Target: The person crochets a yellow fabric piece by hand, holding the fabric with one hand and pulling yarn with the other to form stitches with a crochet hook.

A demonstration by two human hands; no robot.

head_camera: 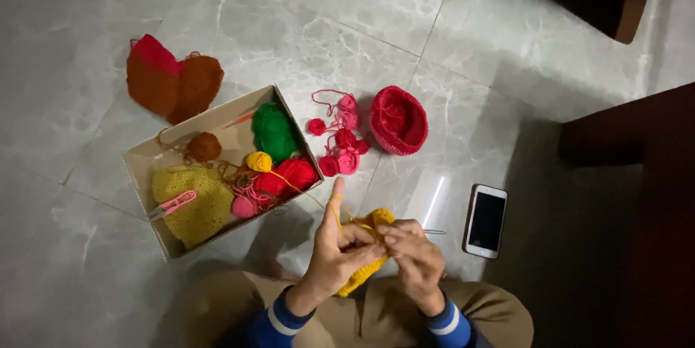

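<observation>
Your hands: left hand (337, 246) and right hand (413, 254) both grasping one knobbly yellow crochet piece (369, 246)
Box: one cardboard box (217, 118); five round yarn balls

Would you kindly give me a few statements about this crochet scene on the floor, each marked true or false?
1. Both hands, the left hand and the right hand, hold the yellow crochet piece. True.
2. The phone lies inside the cardboard box. False: it lies on the floor, to the right of the hands.
3. The green yarn ball sits in the box. True.
4. The red crocheted cap is in the box. False: it rests on the floor beside the box.
5. The phone screen is lit. False: it is dark.
</observation>
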